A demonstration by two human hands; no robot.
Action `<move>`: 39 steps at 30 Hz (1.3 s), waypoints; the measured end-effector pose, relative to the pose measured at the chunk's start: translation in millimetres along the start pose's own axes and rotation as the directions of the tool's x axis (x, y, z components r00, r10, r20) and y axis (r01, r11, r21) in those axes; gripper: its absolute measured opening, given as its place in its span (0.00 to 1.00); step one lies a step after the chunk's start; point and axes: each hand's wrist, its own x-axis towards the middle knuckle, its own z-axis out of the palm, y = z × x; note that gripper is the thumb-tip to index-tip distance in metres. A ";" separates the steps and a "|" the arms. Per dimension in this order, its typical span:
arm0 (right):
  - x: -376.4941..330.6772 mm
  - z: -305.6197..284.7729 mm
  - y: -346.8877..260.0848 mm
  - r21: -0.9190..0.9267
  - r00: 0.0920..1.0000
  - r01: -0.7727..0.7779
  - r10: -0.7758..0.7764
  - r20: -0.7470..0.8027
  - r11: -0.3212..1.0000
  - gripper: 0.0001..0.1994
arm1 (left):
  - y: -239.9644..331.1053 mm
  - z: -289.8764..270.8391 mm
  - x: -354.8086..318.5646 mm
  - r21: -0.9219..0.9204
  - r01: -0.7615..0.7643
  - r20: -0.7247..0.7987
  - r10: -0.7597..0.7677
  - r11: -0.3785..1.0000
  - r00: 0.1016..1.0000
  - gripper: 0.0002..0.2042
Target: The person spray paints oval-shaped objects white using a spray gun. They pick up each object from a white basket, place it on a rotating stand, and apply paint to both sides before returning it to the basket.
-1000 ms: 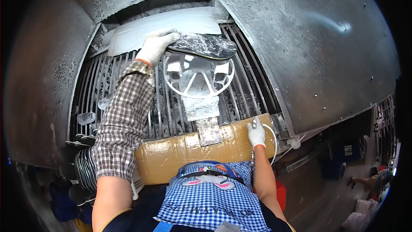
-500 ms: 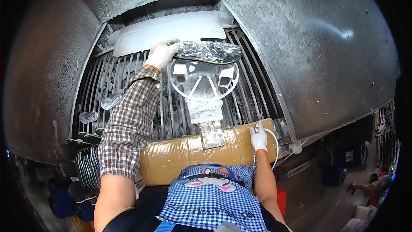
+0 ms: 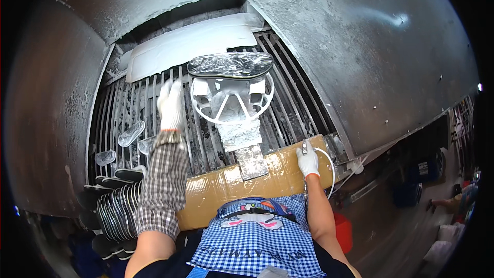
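A dark, sole-shaped piece [image 3: 230,66] with a glossy, film-like top lies across a white-crusted wheel-shaped stand [image 3: 231,104]. My left hand [image 3: 171,105], in a white knit glove, is off to the left of that piece, above the grate. Its fingers are stretched out, slightly blurred, and nothing is in them. At the right end of a brown taped cardboard strip [image 3: 206,195], my gloved right hand [image 3: 308,161] is closed around a small metal tool [image 3: 304,148], mostly hidden by the fingers. Beside this hand curves a white hose [image 3: 332,175].
Several clear sole-shaped plastic pieces [image 3: 131,134] lie on the metal grate [image 3: 288,108]. Dark soles [image 3: 116,211] stand stacked at the lower left. Metal walls [image 3: 360,62] enclose the grate, with a whitened sheet [image 3: 190,41] at the back.
My left hand has let go of the sole-shaped piece's left end and moved left and nearer to me. My right hand keeps its grip on the metal tool. The whole view has shifted slightly.
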 end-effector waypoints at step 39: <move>-131.6 -115.5 -274.9 0.866 0.705 0.370 -0.708 -0.026 0.336 0.28 | -82.8 87.2 -147.3 -0.614 0.723 0.663 -0.289 0.317 0.690 0.16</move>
